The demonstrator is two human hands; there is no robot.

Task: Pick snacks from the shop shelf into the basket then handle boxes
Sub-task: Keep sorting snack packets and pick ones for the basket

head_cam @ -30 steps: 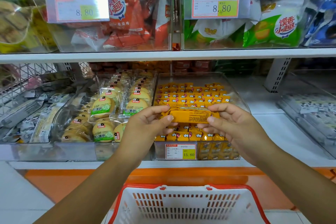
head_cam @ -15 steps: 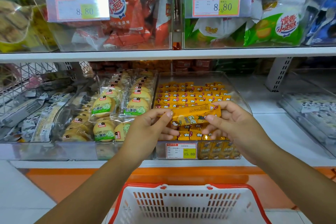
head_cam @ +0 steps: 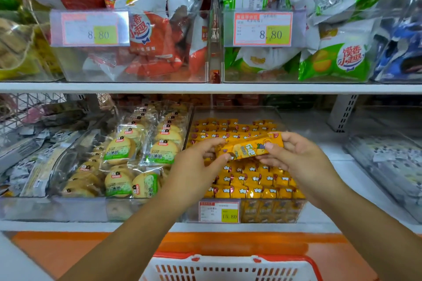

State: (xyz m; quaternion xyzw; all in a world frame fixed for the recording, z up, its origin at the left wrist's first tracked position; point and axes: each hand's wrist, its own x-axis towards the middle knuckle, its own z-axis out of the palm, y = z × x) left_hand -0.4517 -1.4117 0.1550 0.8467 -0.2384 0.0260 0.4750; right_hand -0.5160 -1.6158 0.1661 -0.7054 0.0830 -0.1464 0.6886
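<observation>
Head camera looks down over my forearms at both hands, raised in front of the lower shelf [head_cam: 68,226]. My left hand [head_cam: 196,166] pinches the left end of one long orange snack packet [head_cam: 251,146] between thumb and curled fingers. My right hand [head_cam: 303,159] pinches the right end the same way, so the packet spans the gap between my two sets of fingertips, tilted with its right end a little higher and its printed face toward me. Neither hand is spread wide; the fingers curl in just enough to nip the wrapper ends and hold nothing else. Beneath and behind my fingers sits the clear bin [head_cam: 235,109], packed with rows of the same orange packets. The round biscuit packs [head_cam: 118,150] lie to the left of my left fingers. The basket [head_cam: 228,260] is well below both hands, close to my body. Only its white slotted wall and red rim show, so I cannot tell what is in it. I judge that I am in the picking step, with one snack lifted clear of the bin and not yet dropped. The next move calls for bringing the packet down and toward me over the basket mouth, then letting go.
</observation>
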